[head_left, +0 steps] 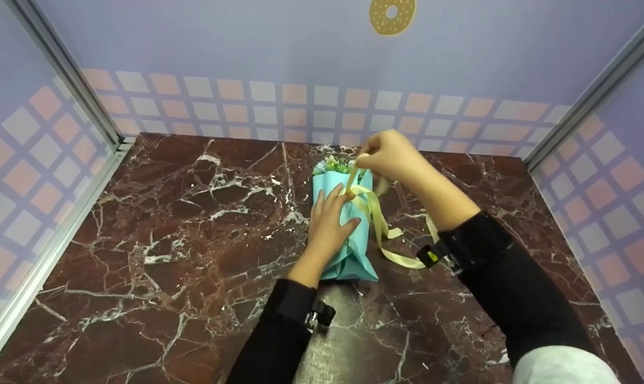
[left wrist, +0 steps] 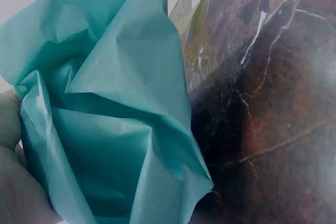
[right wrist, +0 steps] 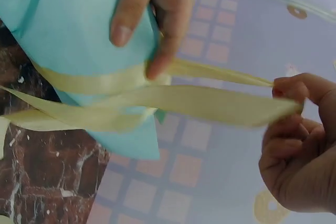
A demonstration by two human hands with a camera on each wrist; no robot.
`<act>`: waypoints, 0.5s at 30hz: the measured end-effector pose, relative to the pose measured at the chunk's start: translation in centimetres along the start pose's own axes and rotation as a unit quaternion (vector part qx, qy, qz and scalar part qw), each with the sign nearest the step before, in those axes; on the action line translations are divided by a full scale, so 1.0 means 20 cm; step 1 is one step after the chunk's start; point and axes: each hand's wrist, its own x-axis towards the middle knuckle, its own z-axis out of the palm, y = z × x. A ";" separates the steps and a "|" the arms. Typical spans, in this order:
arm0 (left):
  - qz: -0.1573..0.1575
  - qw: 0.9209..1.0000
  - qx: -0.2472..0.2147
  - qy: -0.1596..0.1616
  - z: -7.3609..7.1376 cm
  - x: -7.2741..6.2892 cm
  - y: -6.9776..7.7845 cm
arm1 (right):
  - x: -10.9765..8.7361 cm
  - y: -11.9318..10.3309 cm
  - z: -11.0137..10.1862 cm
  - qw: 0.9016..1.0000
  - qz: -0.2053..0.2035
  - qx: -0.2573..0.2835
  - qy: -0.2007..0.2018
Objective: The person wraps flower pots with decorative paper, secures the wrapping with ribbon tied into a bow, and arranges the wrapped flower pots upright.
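A bouquet wrapped in light blue paper (head_left: 360, 253) lies on the marble-patterned table, its small flowers (head_left: 331, 164) showing at the far end. My left hand (head_left: 328, 226) rests on the wrap with fingers extended; one fingertip presses the pale yellow ribbon (right wrist: 105, 81) against the paper. Above the flower end, my right hand (head_left: 390, 157) pinches a length of ribbon between thumb and fingers. That length is drawn taut from the left fingertip, as the right wrist view shows. In the left wrist view, the folded lower end of the paper (left wrist: 115, 72) fills much of the picture.
Loose ribbon tails curl on the table (head_left: 193, 277) right of the bouquet. A lilac back wall (head_left: 220, 42) with pink and white checks stands just beyond the flowers. Side panels close off left and right.
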 end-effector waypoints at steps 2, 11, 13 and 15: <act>0.000 1.000 -0.001 0.001 0.00 0.00 0.00 | 0.00 0.00 -0.03 1.000 0.001 -0.005 0.005; 0.001 1.000 -0.006 -0.004 0.00 0.00 0.00 | -0.04 -0.01 -0.19 0.982 -0.020 -0.186 0.026; 0.003 1.000 -0.007 -0.002 0.00 0.00 0.00 | -0.05 0.01 -0.22 0.980 -0.019 -0.198 0.023; 0.003 1.000 -0.011 -0.001 0.00 0.00 0.00 | -0.05 0.02 -0.24 0.980 -0.016 -0.195 0.037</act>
